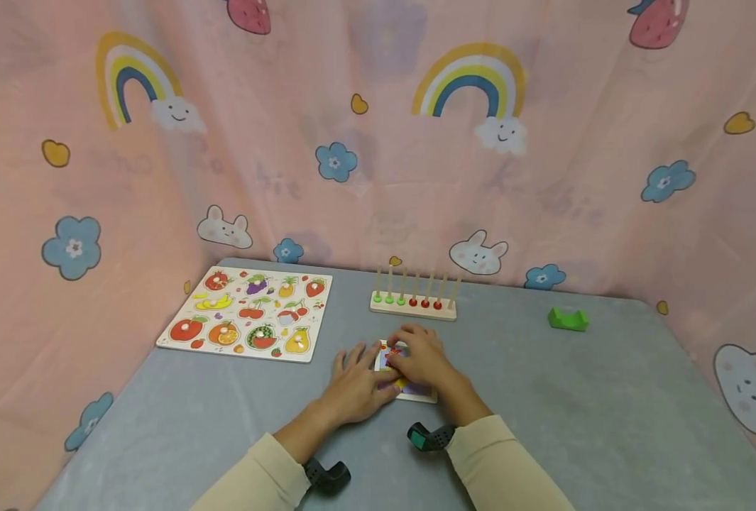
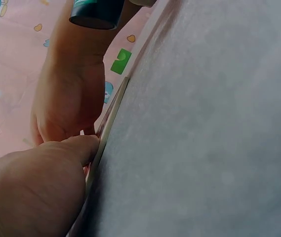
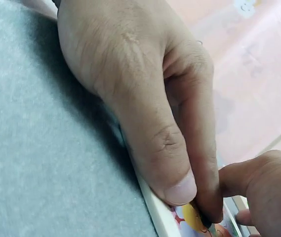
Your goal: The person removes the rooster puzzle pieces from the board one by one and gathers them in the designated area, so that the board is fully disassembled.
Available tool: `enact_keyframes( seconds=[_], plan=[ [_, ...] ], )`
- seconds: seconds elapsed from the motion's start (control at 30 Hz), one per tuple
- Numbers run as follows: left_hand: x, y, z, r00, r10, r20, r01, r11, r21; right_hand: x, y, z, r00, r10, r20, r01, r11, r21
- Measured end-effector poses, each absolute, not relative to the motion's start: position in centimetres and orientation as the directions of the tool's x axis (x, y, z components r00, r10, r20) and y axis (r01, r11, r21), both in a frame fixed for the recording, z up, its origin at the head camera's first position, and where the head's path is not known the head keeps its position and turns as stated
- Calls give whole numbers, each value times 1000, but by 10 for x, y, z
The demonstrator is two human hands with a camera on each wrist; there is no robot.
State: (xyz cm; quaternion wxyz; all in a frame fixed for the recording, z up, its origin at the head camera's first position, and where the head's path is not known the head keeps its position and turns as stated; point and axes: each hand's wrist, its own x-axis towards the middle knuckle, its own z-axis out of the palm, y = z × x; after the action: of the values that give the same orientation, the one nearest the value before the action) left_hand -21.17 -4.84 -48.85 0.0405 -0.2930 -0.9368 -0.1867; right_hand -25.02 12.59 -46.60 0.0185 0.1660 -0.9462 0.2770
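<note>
A small picture puzzle board with a pale wooden rim lies on the table, mostly covered by both hands. My left hand rests across its left side with the fingers spread. In the right wrist view, that hand's thumb and forefinger press down around a yellow part of the picture. Over the upper part of the board, my right hand bends its thumb and fingers around a brightly coloured puzzle piece. Its fingertips are close to the left forefinger. The hands hide most of the picture.
A large fruit peg puzzle lies at the back left. Behind the hands stands a wooden peg rack with green and red beads. A green notched block sits at the back right of the grey table, before a pink curtain.
</note>
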Motion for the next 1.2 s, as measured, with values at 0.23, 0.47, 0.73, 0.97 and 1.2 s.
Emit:
enact_keyframes(
  seconds=[0.23,0.47,0.73,0.97,1.2],
  plan=[
    [-212,-48,-489,-825,533,189,565,762,317,-250,123,-464,-951,-295,93,-302,825,-477],
    [-214,-48,-491,-825,532,193,566,766,306,-252,121,-462,-953,-295,66,-291,838,-461],
    [-214,-48,-492,-827,530,188,562,767,310,-252,120,-460,-956,-284,70,-281,831,-480],
    [-215,-48,-490,-824,530,198,566,769,297,-252,119,-469,-944,-280,177,-331,804,-493],
    [-213,-48,-489,-822,533,201,569,768,294,-251,121,-473,-926,-311,213,-377,767,-518]
  ],
)
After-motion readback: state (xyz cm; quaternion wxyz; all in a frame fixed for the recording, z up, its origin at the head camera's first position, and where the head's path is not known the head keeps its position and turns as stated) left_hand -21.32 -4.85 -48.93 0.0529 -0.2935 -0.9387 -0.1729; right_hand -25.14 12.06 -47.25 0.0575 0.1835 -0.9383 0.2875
